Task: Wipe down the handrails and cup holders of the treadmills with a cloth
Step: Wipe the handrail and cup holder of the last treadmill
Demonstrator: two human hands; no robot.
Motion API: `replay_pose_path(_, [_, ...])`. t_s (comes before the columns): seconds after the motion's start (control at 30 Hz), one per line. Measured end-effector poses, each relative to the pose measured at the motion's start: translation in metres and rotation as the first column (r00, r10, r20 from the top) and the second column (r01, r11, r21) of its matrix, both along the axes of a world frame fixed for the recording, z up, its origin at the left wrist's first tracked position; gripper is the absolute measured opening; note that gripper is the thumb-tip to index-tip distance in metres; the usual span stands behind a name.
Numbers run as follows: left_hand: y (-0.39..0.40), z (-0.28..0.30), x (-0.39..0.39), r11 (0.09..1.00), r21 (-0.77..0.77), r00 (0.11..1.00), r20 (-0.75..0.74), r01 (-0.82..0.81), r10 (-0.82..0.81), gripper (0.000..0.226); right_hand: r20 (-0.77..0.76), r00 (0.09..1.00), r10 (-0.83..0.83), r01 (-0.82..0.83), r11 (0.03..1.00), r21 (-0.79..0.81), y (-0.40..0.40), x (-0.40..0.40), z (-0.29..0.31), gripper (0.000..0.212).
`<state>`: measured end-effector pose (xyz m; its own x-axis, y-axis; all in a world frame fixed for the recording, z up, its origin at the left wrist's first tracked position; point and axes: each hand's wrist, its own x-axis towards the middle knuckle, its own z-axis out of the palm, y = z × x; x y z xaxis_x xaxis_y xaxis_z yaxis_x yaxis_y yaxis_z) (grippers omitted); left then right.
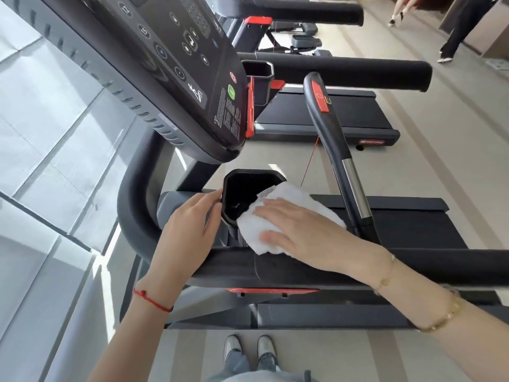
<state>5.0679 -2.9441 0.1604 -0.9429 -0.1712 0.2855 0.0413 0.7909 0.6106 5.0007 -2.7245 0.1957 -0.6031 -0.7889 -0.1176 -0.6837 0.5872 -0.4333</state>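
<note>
My white cloth lies bunched over the near-right rim of the black cup holder, spilling from its mouth onto the padded side handrail that runs along the near edge of the treadmill. My right hand lies flat on top of it, fingers straight and spread, pressing the cloth down rather than clutching it. My left hand steadies the cup holder from its left side, fingers lightly curled against the outer wall and rim, pinching nothing that I can make out. The hazards, as I judge them, start with the cloth itself: held only by a flat palm, it could slide off the rim and drop into the well of the holder or down to the floor by my shoes if I push too fast. Only part of the cloth reaches inside, so the bottom of the holder may go unwiped unless I curl my fingers and drive it deeper. A thin red safety cord hangs just beyond the holder, near the upright grip bar with its red button; a wide sweep could snag it. Above, the console overhangs closely, and a raised hand might brush its keys. A second treadmill waits beyond, untouched by my hands.
</note>
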Motion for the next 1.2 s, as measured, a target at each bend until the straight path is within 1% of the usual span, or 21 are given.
replay_pose_path(0.07, [0.001, 0.000, 0.004, 1.000, 0.023, 1.000, 0.007, -0.016, 0.016, 0.032, -0.093, 0.996, -0.009, 0.020, 0.992, 0.122, -0.028, 0.001, -0.002, 0.040])
replay_pose_path(0.1, [0.002, 0.000, 0.005, 0.999, 0.025, 0.999, 0.015, -0.031, 0.031, 0.032, -0.129, 0.992, -0.017, 0.037, 0.987, 0.154, -0.042, 0.001, -0.001, 0.037])
replay_pose_path(0.2, [0.004, -0.001, 0.007, 0.997, 0.004, 0.997, 0.028, -0.072, 0.072, 0.034, -0.186, 0.983, 0.002, 0.023, 0.991, 0.134, -0.053, 0.001, -0.004, 0.034])
replay_pose_path(0.3, [0.005, -0.001, 0.008, 0.997, -0.011, 0.996, 0.033, -0.077, 0.077, 0.034, -0.139, 0.989, 0.051, -0.040, 0.996, 0.077, -0.022, -0.005, -0.003, 0.030])
replay_pose_path(0.4, [0.004, 0.001, 0.008, 0.996, -0.007, 0.995, 0.042, -0.089, 0.089, 0.034, -0.150, 0.980, 0.131, -0.123, 0.990, 0.062, 0.007, -0.015, -0.001, 0.036])
replay_pose_path(0.5, [0.005, 0.002, 0.009, 0.996, -0.012, 0.995, 0.045, -0.092, 0.092, 0.035, -0.172, 0.980, 0.095, -0.083, 0.994, 0.074, -0.015, -0.016, -0.002, 0.030])
replay_pose_path(0.6, [0.007, 0.004, 0.009, 0.996, -0.023, 0.995, 0.049, -0.085, 0.086, 0.036, -0.139, 0.988, 0.063, -0.049, 0.993, 0.103, -0.048, -0.013, -0.006, 0.036])
replay_pose_path(0.7, [0.008, 0.005, 0.010, 0.996, -0.027, 0.995, 0.051, -0.085, 0.087, 0.036, -0.210, 0.975, 0.072, -0.071, 0.997, 0.012, -0.039, -0.016, -0.013, 0.037])
replay_pose_path(0.83, [0.009, 0.006, 0.008, 0.994, -0.043, 0.993, 0.061, -0.102, 0.104, 0.038, -0.363, 0.920, 0.149, -0.224, 0.959, -0.173, -0.009, -0.025, -0.013, 0.034])
replay_pose_path(0.87, [0.009, 0.006, 0.006, 0.993, -0.047, 0.992, 0.064, -0.106, 0.109, 0.038, -0.376, 0.916, 0.141, -0.242, 0.941, -0.236, -0.004, -0.028, -0.011, 0.035])
replay_pose_path(0.9, [0.010, 0.006, 0.005, 0.993, -0.051, 0.991, 0.067, -0.111, 0.114, 0.039, -0.377, 0.921, 0.098, -0.227, 0.922, -0.315, 0.000, -0.032, -0.010, 0.037])
replay_pose_path(0.97, [0.010, 0.006, 0.000, 0.990, -0.060, 0.989, 0.071, -0.124, 0.128, 0.040, -0.381, 0.923, -0.057, -0.141, 0.871, -0.471, 0.001, -0.043, -0.004, 0.042])
replay_pose_path(1.03, [0.012, 0.006, -0.005, 0.988, -0.072, 0.986, 0.083, -0.140, 0.146, 0.042, -0.442, 0.870, -0.221, -0.083, 0.815, -0.573, -0.007, -0.056, 0.003, 0.040])
replay_pose_path(1.1, [0.013, 0.006, -0.011, 0.986, -0.071, 0.983, 0.094, -0.148, 0.155, 0.044, -0.523, 0.798, -0.300, -0.080, 0.806, -0.586, -0.023, -0.068, 0.009, 0.037])
replay_pose_path(1.13, [0.013, 0.005, -0.014, 0.986, -0.068, 0.983, 0.095, -0.154, 0.160, 0.045, -0.562, 0.776, -0.287, -0.096, 0.826, -0.555, -0.032, -0.073, 0.011, 0.036])
replay_pose_path(1.17, [0.013, 0.004, -0.018, 0.985, -0.067, 0.982, 0.093, -0.162, 0.167, 0.045, -0.579, 0.780, -0.238, -0.106, 0.861, -0.497, -0.041, -0.077, 0.010, 0.036])
replay_pose_path(1.2, [0.012, 0.003, -0.021, 0.983, -0.069, 0.980, 0.092, -0.169, 0.175, 0.045, -0.554, 0.816, -0.167, -0.092, 0.908, -0.409, -0.047, -0.079, 0.007, 0.037])
